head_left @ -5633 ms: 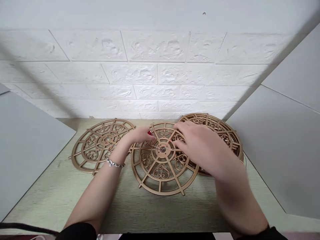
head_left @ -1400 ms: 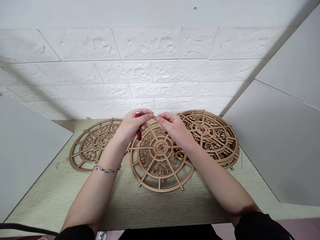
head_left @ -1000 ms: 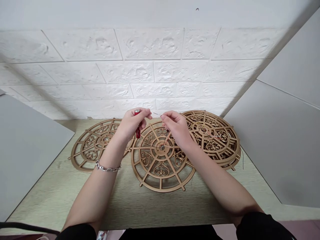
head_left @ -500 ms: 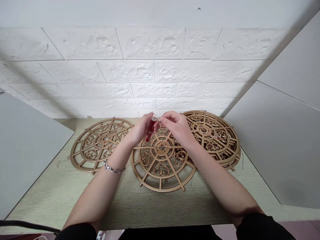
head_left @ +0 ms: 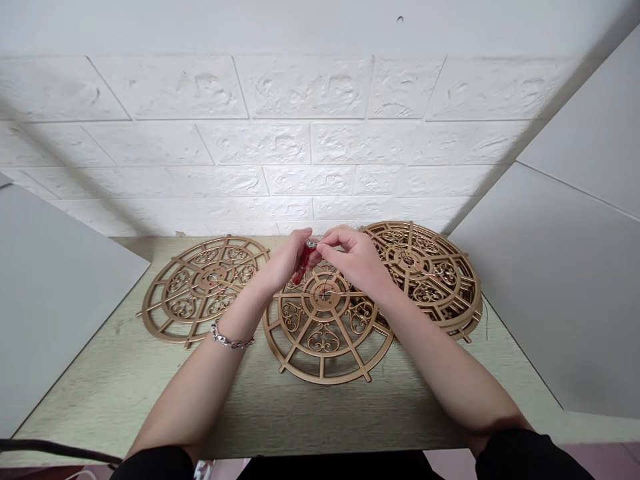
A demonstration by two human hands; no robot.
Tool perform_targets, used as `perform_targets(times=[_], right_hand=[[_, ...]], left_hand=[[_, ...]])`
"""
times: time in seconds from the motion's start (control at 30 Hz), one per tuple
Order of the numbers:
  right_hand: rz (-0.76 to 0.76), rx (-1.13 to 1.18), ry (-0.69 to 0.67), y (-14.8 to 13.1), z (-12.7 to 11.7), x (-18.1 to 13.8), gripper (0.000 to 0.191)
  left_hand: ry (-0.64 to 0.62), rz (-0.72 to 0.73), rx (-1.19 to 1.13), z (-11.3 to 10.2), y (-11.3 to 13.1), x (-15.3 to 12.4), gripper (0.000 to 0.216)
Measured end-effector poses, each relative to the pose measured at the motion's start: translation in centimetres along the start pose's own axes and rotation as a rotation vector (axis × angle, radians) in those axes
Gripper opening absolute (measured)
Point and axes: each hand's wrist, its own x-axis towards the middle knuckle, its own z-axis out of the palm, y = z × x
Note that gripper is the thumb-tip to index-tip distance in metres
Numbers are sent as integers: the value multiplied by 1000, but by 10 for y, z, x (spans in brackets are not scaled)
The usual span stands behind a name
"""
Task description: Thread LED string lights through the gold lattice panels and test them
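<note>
My left hand (head_left: 285, 263) grips a small red battery (head_left: 303, 260), metal end up, above the far part of the middle wooden wheel (head_left: 326, 347). My right hand (head_left: 353, 260) pinches a thin wire (head_left: 329, 283) against the battery's top end. The wire runs down to the hub of the middle wheel. Both hands touch each other over the wheel.
A similar fretwork wheel (head_left: 200, 290) lies flat at the left. A stack of such wheels (head_left: 430, 273) with thin wires sits at the right. Grey panels (head_left: 550, 293) flank the pale wooden table (head_left: 125, 393); a white brick wall stands behind. A dark cable (head_left: 50, 452) crosses the near left edge.
My hands have come together: the left moved right with the battery, and the right brought the wire end onto the battery's top. Both sank slightly toward the middle wheel.
</note>
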Motion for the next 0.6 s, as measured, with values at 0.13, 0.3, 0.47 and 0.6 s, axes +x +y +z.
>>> perform_targets(times=[0.13,0.3,0.47,0.6], right_hand=[[8,-19,7,2,0,-1,10],[1,-50,7,1,-1,-1,10],[-12,-104,8,1,-3,-1,12],[-10,-151,18,1,-3,0,12]], left_hand=[[34,-17,1,0,0,0,38],[57,-40,19,-2,-3,-1,38],[48,-54,61,-5,-5,-1,40],[48,-60,60,-7,-7,-1,39]])
